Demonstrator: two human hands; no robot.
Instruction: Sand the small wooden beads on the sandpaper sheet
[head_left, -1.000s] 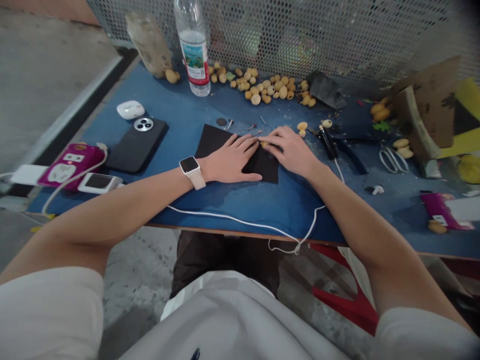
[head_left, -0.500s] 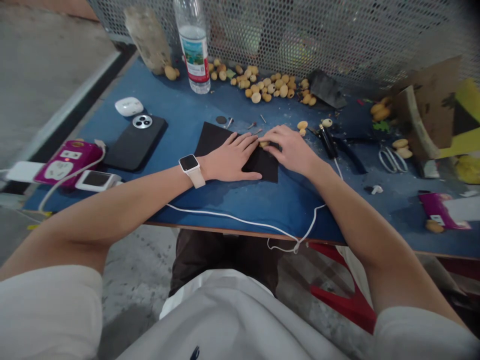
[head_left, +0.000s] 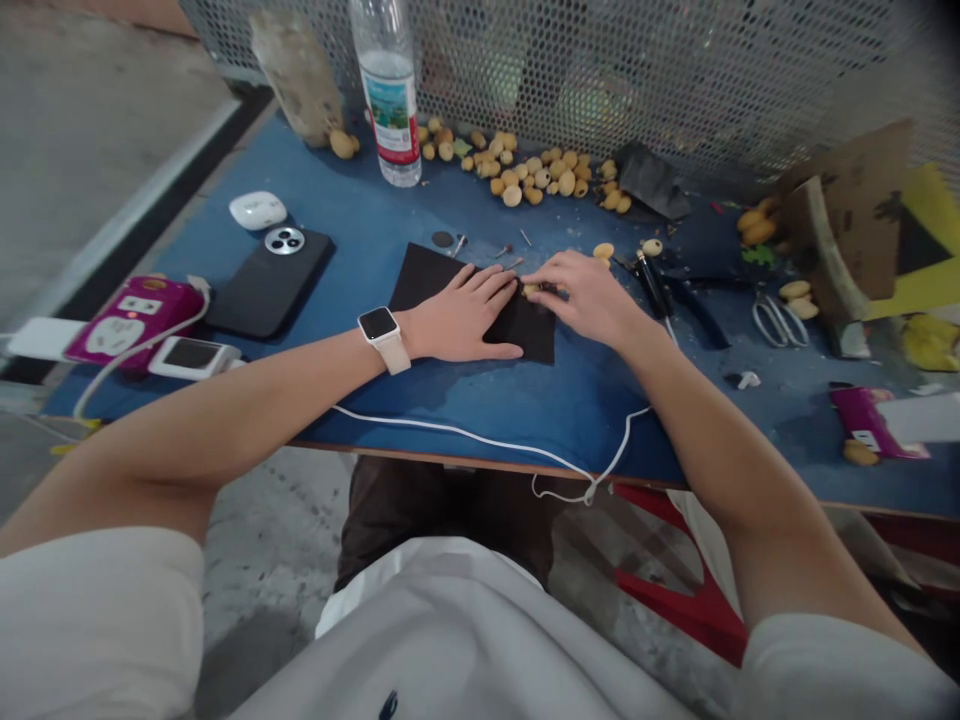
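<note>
The left hand (head_left: 461,318), wearing a white-strapped smartwatch (head_left: 378,325), lies flat on a dark black fabric sheet (head_left: 427,270) on a blue worktable (head_left: 480,400). The right hand (head_left: 589,298) curves beside it, its fingertips (head_left: 541,283) touching a small tan oval bead (head_left: 531,289).

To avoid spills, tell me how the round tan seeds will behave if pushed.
The round tan seeds will probably roll. On the flat blue table they'd likely scatter; being small, each is probably light.
</note>
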